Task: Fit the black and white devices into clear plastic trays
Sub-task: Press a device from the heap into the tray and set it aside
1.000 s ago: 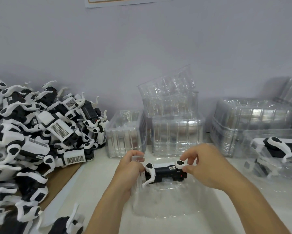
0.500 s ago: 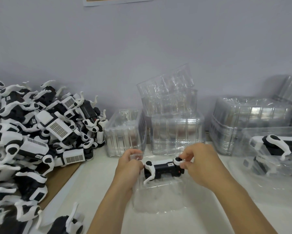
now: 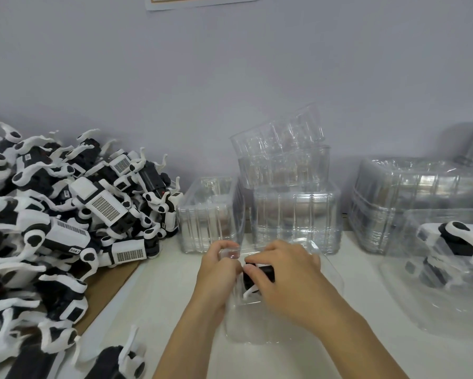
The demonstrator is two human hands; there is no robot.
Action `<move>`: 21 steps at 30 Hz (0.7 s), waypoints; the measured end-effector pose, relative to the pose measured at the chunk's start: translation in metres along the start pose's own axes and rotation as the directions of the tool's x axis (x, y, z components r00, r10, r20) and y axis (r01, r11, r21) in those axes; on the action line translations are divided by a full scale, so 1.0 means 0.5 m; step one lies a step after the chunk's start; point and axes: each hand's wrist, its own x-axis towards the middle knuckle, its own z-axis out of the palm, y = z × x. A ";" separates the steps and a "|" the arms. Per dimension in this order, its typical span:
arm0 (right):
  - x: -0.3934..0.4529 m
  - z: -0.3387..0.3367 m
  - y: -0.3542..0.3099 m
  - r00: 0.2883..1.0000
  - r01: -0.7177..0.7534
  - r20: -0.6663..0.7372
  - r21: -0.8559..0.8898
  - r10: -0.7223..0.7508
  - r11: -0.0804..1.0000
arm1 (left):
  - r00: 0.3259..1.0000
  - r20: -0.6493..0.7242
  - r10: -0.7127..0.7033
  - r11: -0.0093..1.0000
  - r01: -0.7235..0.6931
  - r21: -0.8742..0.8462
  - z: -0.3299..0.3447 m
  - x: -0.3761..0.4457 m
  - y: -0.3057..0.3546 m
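A black and white device sits inside a clear plastic tray on the white table in front of me. My right hand lies over the device, its fingers curled on the device's left end, hiding most of it. My left hand grips the tray's far left rim, fingers curled over the edge. Only the device's black body and one white leg show between my hands.
A big heap of black and white devices fills the left side on a cardboard sheet. Stacks of empty clear trays stand along the wall. At the right, a clear tray holds another device.
My right hand has slid left across the device and now covers it, close to my left hand. The device sits lower in the tray. My left hand has kept its hold on the rim.
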 end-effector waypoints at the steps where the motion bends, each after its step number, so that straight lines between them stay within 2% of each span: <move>1: 0.000 0.000 0.002 1.000 0.006 -0.006 0.003 -0.006 1.000 | 1.000 -0.002 0.002 1.000 -0.002 0.007 0.000 0.000 0.000; 6: -0.001 0.004 0.009 0.997 0.050 -0.063 -0.049 -0.053 0.998 | 1.000 -0.006 0.022 0.999 -0.022 0.037 0.001 0.000 0.000; 10: 0.003 -0.002 0.014 0.994 0.079 -0.078 -0.017 -0.080 0.997 | 0.999 0.008 0.033 0.997 -0.034 0.072 0.001 -0.004 0.001; 12: 0.006 -0.008 0.021 0.996 0.075 -0.044 0.036 -0.074 0.997 | 0.999 0.020 0.040 0.995 -0.042 0.096 -0.002 -0.006 0.003; 15: 0.013 -0.028 0.039 0.999 0.002 -0.033 0.238 0.006 0.971 | 0.991 0.033 0.126 0.967 -0.130 0.220 -0.004 -0.003 0.006; 18: 0.014 -0.048 0.078 0.982 -0.085 -0.150 0.204 0.117 0.975 | 0.935 0.058 0.350 0.844 -0.342 0.414 -0.005 0.002 0.012; 21: 0.012 -0.056 0.111 0.967 -0.188 -0.140 0.165 0.211 0.968 | 0.841 0.174 0.512 0.651 -0.513 0.560 0.003 0.000 0.021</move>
